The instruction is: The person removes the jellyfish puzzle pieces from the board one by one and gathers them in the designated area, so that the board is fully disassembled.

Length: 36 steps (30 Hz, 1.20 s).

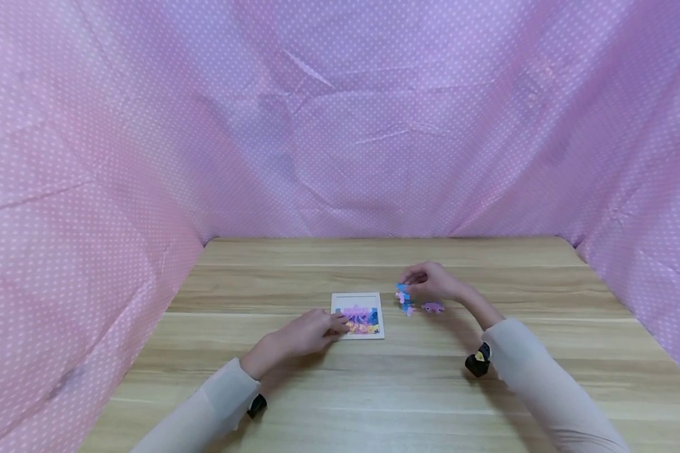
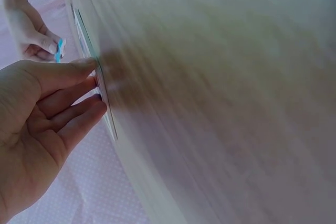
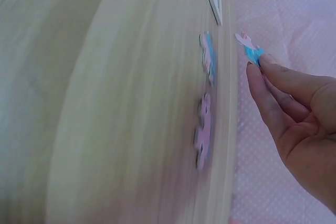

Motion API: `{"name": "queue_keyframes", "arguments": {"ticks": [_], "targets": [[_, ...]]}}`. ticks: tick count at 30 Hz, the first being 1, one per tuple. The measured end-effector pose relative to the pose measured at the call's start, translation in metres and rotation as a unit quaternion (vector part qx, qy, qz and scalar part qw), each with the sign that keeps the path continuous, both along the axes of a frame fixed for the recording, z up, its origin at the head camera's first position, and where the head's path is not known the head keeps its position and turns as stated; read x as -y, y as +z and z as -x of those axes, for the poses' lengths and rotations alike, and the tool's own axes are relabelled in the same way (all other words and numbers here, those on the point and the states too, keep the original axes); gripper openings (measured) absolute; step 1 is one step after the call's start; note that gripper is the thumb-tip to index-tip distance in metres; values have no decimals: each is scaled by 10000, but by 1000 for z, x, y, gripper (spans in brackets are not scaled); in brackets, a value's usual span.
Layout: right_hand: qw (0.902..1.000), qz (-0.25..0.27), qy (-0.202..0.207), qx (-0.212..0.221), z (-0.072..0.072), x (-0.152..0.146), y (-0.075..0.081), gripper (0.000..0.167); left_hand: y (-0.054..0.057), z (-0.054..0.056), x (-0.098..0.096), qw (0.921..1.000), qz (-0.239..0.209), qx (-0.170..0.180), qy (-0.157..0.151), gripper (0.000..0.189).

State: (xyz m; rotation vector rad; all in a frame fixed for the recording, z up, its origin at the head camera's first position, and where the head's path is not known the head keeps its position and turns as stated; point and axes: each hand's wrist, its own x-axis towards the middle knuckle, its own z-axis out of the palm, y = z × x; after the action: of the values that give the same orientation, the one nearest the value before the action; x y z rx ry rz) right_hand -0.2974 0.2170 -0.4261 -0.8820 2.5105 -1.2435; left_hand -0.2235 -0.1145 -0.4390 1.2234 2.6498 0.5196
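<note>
My right hand (image 1: 432, 281) pinches a blue and pink jigsaw piece (image 3: 253, 53) between thumb and fingertips, held above the table. Under it lies another blue and pink piece (image 1: 407, 309), and to the right is a pink piece with eye-like spots (image 1: 433, 307). Left of these pieces is a white-framed puzzle board (image 1: 382, 318); its lower part is filled with a colourful picture, while the upper strip is plain white. The fingertips of my left hand (image 1: 311, 331) rest on the left side of the board, thumb at its edge (image 2: 109, 109).
The wooden table (image 1: 317, 402) reaches back to a pink polka-dot curtain (image 1: 340, 157), which also hangs at both sides. A black wrist device (image 1: 478, 361) sits at the right sleeve, another (image 1: 257, 406) at the left.
</note>
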Motion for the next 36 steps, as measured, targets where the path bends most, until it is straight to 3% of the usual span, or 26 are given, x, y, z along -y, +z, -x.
{"name": "queue_keyframes", "arguments": {"ticks": [19,36], "targets": [[9975,-150,-672,135,-10,-48,5,20,0,-1,0,10000,-22,2,11,25],[9960,-144,-801,380,-13,-88,3,20,0,-1,0,10000,-19,37,24,26]]}}
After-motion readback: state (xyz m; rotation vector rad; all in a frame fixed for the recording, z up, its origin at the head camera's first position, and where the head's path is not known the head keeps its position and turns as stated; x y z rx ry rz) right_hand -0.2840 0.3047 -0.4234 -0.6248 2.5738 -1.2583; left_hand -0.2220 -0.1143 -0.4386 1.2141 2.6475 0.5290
